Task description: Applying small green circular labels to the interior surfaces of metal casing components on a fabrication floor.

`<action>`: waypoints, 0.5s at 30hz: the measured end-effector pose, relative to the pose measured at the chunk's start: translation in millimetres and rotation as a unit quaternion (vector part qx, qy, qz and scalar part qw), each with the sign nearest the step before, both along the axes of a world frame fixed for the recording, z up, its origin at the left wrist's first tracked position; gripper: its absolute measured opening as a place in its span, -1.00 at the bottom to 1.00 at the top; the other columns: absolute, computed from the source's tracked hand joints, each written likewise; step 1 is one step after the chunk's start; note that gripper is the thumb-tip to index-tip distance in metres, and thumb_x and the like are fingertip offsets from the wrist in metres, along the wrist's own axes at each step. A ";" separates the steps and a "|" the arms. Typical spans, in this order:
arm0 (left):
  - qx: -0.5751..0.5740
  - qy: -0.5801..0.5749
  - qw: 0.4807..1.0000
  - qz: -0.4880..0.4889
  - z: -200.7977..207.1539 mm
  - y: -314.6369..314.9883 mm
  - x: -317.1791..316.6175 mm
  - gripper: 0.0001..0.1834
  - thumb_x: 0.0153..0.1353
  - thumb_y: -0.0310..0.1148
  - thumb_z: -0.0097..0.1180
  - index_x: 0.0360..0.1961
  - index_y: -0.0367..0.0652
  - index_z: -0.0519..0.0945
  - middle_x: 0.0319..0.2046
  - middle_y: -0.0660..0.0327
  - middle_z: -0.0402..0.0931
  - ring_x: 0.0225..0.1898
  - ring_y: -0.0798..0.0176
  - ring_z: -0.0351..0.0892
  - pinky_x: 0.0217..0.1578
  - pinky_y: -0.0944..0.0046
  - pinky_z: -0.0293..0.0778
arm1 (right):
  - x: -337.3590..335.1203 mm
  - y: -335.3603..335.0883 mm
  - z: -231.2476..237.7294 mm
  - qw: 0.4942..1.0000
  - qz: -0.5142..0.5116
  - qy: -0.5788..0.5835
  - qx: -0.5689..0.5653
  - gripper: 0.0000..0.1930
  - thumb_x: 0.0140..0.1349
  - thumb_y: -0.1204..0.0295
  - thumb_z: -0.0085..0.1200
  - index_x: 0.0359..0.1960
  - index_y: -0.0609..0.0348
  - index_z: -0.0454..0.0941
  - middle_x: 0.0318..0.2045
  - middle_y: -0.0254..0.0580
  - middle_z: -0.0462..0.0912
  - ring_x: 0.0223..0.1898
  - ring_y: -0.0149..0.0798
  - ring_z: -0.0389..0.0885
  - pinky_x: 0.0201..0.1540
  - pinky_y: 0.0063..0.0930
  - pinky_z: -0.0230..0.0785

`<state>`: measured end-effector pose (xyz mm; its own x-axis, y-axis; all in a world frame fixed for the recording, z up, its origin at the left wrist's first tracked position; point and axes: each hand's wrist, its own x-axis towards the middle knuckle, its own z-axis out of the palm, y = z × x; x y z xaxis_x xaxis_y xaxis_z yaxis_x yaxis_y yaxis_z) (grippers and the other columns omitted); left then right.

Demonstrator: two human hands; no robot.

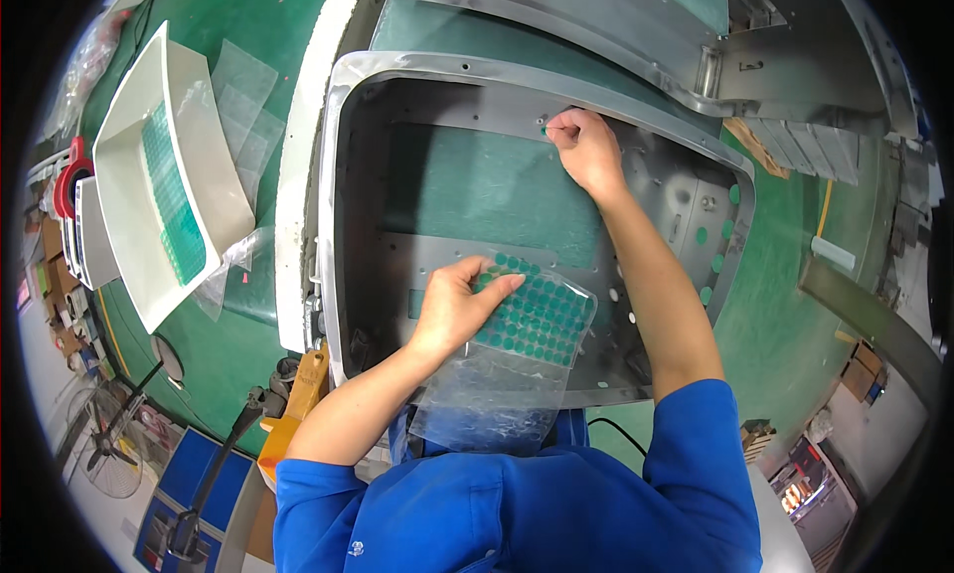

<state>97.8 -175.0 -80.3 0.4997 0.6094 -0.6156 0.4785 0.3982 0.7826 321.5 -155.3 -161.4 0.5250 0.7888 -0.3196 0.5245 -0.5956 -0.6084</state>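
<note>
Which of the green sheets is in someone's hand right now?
The dotted green sheet over the metal tray, pinched by the left hand; the other green sheets lie in the white bin on the left, untouched.

A grey metal housing (452, 69) with rounded corners lies open side up, round green spots (702, 236) along its three o'clock wall; a clear sheet of green dot stickers (542, 320) slants over its six o'clock side, creased transparent film (502, 399) below

Sticker sheet (542, 320) over frame (467, 66); bin (214, 161) left, apparently more sheets (171, 195) inside.
</note>
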 end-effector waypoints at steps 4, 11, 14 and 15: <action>-0.007 -0.007 1.000 0.008 -1.2 -0.7 0.5 -0.77 -0.03 -0.30 0.21 -0.53 -0.29 0.55 -0.75 0.28 0.43 -0.67 0.54 0.33 -0.65 0.44 0.26 | -1.0 1.2 3.6 1.000 -0.010 0.006 -0.015 -0.91 -0.01 0.40 0.03 -0.43 0.02 0.53 -0.40 -0.35 0.55 -0.33 -0.30 0.52 -0.24 -0.44 0.32; -0.015 -0.007 1.000 0.010 2.6 1.4 2.8 -0.77 -0.02 -0.31 0.21 -0.53 -0.29 0.55 -0.75 0.30 0.43 -0.67 0.56 0.32 -0.65 0.46 0.26 | -3.1 1.4 5.1 1.000 -0.005 -0.011 -0.019 -0.91 -0.01 0.40 0.04 -0.43 0.01 0.54 -0.41 -0.37 0.55 -0.36 -0.32 0.52 -0.27 -0.45 0.34; -0.022 0.002 1.000 0.004 3.6 3.3 3.2 -0.79 -0.02 -0.33 0.21 -0.51 -0.30 0.55 -0.72 0.32 0.45 -0.64 0.57 0.33 -0.63 0.49 0.27 | -5.0 0.9 6.1 1.000 -0.019 -0.003 -0.013 -0.91 -0.02 0.40 0.05 -0.44 0.01 0.54 -0.41 -0.38 0.55 -0.38 -0.33 0.53 -0.29 -0.45 0.34; -0.024 0.010 1.000 -0.004 4.6 4.6 3.2 -0.79 -0.01 -0.34 0.21 -0.49 -0.30 0.55 -0.69 0.33 0.47 -0.62 0.58 0.34 -0.60 0.51 0.29 | -5.1 0.8 6.4 0.999 -0.029 0.009 -0.010 -0.91 -0.02 0.40 0.06 -0.44 0.01 0.54 -0.42 -0.38 0.55 -0.38 -0.34 0.53 -0.29 -0.44 0.35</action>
